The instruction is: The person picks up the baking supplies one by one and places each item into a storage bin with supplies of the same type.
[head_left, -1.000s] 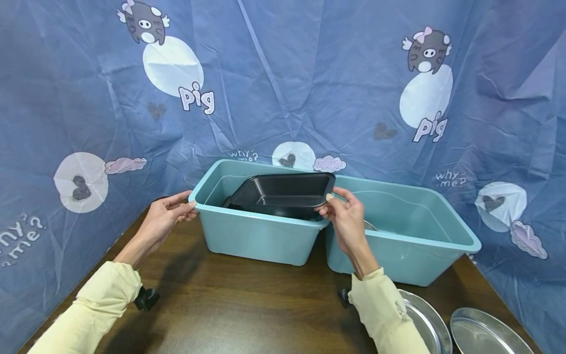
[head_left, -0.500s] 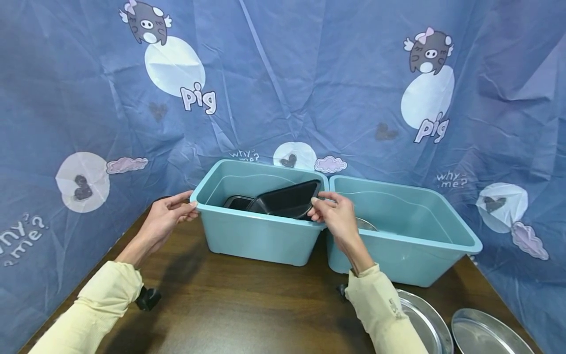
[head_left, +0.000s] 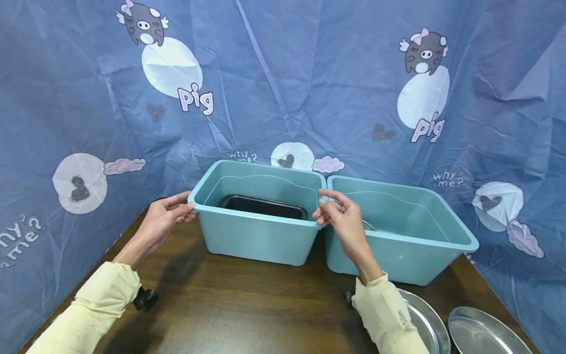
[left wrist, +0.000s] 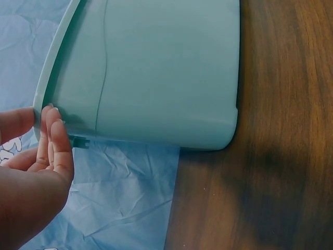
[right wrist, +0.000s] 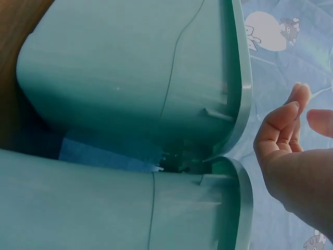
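A teal plastic tub (head_left: pixel 256 241) stands at the left of the table; a black rectangular baking pan (head_left: pixel 265 206) lies inside it, partly hidden by the front wall. My left hand (head_left: pixel 161 219) pinches the tub's rim at its left front corner, thumb on one side and fingers on the other, as the left wrist view of the hand (left wrist: pixel 39 166) confirms. My right hand (head_left: pixel 345 221) is raised at the tub's right front corner, fingers loosely bent, holding nothing. In the right wrist view that hand (right wrist: pixel 291 151) appears apart from the rims.
A second teal tub (head_left: pixel 398 258) stands close on the right, with a bit of a shiny round metal edge (head_left: pixel 368 225) inside. Two round metal pans (head_left: pixel 422 319) lie at the table's right front. A blue printed cloth (head_left: pixel 274 73) hangs behind.
The black baking pan that my right hand held tilted went down into the left tub and was let go. My right hand is now free above the corner; the left hand stayed on the rim.
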`<state>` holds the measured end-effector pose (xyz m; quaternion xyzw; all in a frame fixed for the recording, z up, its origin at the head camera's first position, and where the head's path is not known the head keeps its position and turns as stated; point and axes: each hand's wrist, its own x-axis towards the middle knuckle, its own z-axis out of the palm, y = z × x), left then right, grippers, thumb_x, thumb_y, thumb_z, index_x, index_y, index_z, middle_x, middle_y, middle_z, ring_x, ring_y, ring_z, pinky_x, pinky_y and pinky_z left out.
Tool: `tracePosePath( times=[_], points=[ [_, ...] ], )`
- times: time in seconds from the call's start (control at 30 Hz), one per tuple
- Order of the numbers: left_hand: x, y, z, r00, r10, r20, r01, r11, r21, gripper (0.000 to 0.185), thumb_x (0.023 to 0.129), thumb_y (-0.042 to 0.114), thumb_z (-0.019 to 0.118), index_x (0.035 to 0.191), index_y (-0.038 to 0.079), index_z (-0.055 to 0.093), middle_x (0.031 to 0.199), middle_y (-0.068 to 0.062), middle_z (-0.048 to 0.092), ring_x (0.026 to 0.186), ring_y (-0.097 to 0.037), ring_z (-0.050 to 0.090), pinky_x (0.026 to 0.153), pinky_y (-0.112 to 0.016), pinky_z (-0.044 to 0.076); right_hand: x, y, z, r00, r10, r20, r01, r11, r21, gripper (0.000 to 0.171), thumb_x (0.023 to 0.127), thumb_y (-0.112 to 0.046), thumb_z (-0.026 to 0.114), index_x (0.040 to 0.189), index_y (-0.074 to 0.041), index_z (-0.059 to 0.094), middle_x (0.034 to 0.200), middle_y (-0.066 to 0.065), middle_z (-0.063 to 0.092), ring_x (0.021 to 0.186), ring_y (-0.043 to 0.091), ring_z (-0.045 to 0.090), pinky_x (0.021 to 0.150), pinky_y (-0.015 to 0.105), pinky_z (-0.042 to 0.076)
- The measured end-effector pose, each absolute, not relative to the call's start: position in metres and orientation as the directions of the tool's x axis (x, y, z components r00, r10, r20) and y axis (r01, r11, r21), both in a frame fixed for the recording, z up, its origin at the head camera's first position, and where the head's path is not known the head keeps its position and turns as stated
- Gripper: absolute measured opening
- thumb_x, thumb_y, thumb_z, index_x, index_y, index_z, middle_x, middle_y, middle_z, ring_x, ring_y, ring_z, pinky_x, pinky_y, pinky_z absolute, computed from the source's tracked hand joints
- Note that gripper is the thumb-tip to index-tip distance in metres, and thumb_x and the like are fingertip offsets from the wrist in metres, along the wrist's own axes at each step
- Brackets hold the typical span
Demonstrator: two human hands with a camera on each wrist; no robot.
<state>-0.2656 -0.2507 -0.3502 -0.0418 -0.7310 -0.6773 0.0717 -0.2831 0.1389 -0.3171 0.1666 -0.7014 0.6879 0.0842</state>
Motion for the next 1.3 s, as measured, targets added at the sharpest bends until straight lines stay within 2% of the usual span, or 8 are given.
tracePosePath(
  times=[0.37, 0.93, 1.3],
  points=[
    [-0.264, -0.250, -0.352, -0.988, -0.035, 0.152, 0.149, 0.090, 0.985, 0.062, 0.106, 0.011, 0.059, 0.155, -0.013, 0.031, 0.089, 0.009, 0.070, 0.080, -0.002, 0.067, 0.074, -0.018, 0.055, -0.277, 0.150, -0.326, -0.923, -0.138, 0.358, -0.367, 0.044, -0.929, 0.034, 0.105, -0.005, 0.057, 0.138, 0.003, 0.059, 0.075, 0.003, 0.069, 0.064, 0.014, 0.064, 0.065, 0.026, 0.053],
    [-0.261, -0.250, -0.358, -0.983, -0.053, 0.176, 0.174, 0.041, 0.984, 0.063, 0.106, 0.011, 0.059, 0.155, -0.014, 0.029, 0.090, 0.011, 0.070, 0.080, -0.002, 0.067, 0.074, -0.017, 0.055, -0.265, 0.170, -0.331, -0.926, -0.098, 0.365, -0.369, 0.026, -0.929, 0.037, 0.104, -0.002, 0.057, 0.140, 0.004, 0.057, 0.074, 0.003, 0.069, 0.062, 0.013, 0.065, 0.065, 0.027, 0.057],
    [-0.264, -0.247, -0.359, -0.977, -0.068, 0.202, 0.205, -0.047, 0.978, 0.062, 0.105, 0.009, 0.061, 0.154, -0.015, 0.031, 0.089, 0.010, 0.071, 0.079, -0.003, 0.068, 0.075, -0.017, 0.055, -0.257, 0.192, -0.334, -0.913, -0.076, 0.401, -0.408, 0.114, -0.906, 0.034, 0.105, -0.003, 0.058, 0.138, 0.004, 0.059, 0.075, 0.003, 0.071, 0.064, 0.013, 0.067, 0.066, 0.027, 0.059]
  ],
)
